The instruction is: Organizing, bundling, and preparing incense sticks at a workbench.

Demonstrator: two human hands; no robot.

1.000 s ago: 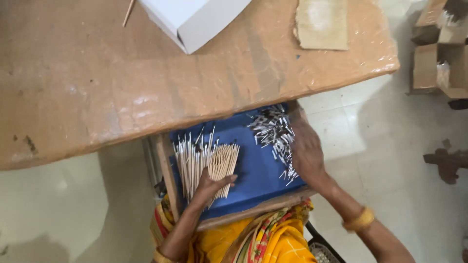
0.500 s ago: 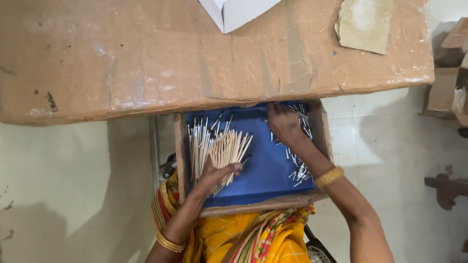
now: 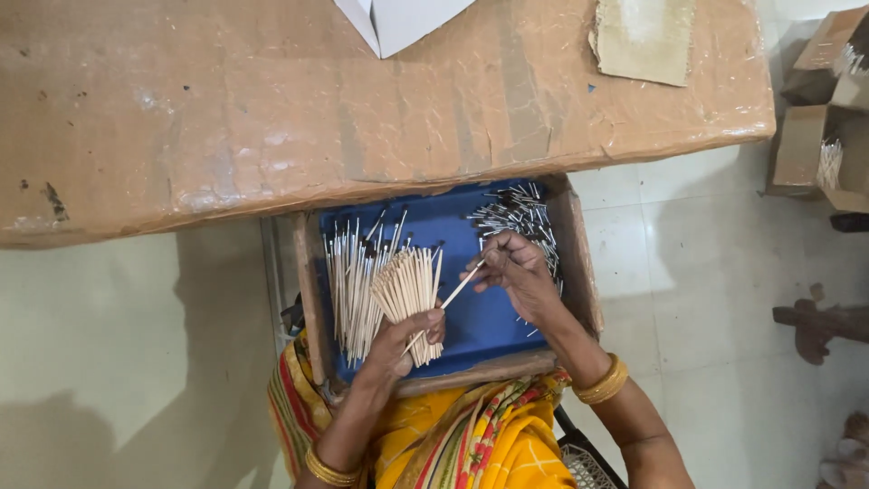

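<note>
While the left hand (image 3: 398, 349) closes round a fanned bundle (image 3: 409, 290) of thin pale sticks, the right hand (image 3: 516, 272) pinches a single stick (image 3: 462, 288) between fingertips, its other fingers loosely curled. Both work over a blue tray (image 3: 480, 317) on the lap, under the edge of the counter (image 3: 272, 109). More sticks lie in a row (image 3: 348, 281) at the tray's left; a dark-tipped pile (image 3: 520, 213) sits at its right. The sticks look light, stiff, and likely to snap if bent. The bundle is best gripped low and snug, since loose sticks would slip out; a single stick is best pinched near one end.
</note>
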